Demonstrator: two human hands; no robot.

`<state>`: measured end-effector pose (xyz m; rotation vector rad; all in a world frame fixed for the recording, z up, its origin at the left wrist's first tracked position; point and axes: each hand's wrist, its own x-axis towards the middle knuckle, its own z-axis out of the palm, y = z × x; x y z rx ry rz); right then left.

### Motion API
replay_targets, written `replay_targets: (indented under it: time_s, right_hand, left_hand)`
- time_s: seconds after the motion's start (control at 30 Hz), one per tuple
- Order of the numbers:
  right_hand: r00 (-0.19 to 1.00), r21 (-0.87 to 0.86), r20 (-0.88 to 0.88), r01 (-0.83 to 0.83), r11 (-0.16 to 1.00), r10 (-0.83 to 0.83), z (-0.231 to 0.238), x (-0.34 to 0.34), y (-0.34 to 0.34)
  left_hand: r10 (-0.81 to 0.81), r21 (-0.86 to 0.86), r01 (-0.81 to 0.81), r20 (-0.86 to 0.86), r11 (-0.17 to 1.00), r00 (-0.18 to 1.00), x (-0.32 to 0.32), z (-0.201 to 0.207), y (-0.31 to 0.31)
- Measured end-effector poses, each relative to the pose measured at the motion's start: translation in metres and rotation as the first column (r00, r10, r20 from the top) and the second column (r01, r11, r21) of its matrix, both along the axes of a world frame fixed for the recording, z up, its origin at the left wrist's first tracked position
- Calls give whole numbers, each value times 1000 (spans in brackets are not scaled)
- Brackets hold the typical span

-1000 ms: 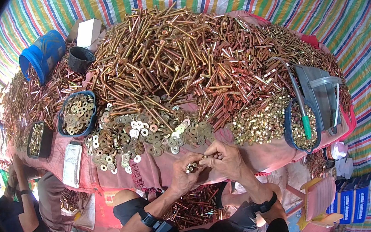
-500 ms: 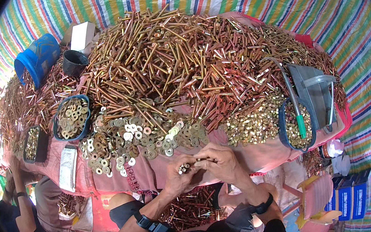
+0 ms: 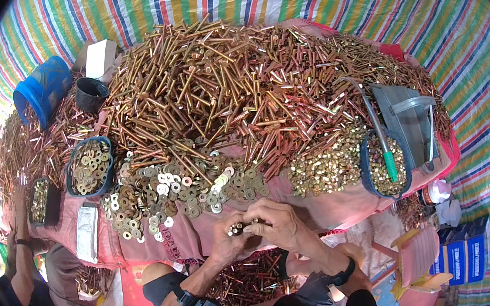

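Bunch of metal fasteners [image 3: 235, 229] is just this side of the washer pile [image 3: 179, 188], left hand [image 3: 225, 238] curled round it, right hand [image 3: 278, 225] pinching another piece [image 3: 256, 221]. Nut heap [image 3: 324, 171] sits right of that pile, bolt heap [image 3: 201, 94] behind it.

A striped sheet [image 3: 195, 0] rises before you beyond a tipped blue bucket [image 3: 51, 86], black pot [image 3: 90, 99] and white box [image 3: 101, 58], with blue cartons [image 3: 475, 252] at your right

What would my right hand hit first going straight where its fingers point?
Your right hand would likely meet the metal pieces in your left hand; whether they touch is unclear.
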<state>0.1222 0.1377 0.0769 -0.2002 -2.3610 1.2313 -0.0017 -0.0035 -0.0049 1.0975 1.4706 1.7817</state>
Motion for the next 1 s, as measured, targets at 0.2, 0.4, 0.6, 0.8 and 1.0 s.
replay_targets:
  time_s: [0.2, 0.4, 0.6, 0.8, 1.0]
  right_hand:
    - [989, -397, 148, 36, 917, 25, -2, 6, 10]
    - [786, -293, 541, -156, 943, 298, 15, 13, 25]
    - [691, 463, 229, 542, 701, -685, 25, 32, 113]
    - [615, 683, 390, 306, 663, -685, 19, 37, 221]
    - [591, 640, 530, 192, 744, -608, 36, 26, 250]
  left_hand:
    - [18, -13, -16, 194, 1000, 981, 6, -1, -1]
    - [220, -43, -218, 298, 975, 929, 3, 1, 7]
    - [185, -120, -162, 215, 979, 959, 3, 18, 0]
    - [137, -124, -120, 137, 985, 981, -1, 19, -1]
    - [130, -164, -93, 231, 982, 964, -1, 18, -3]
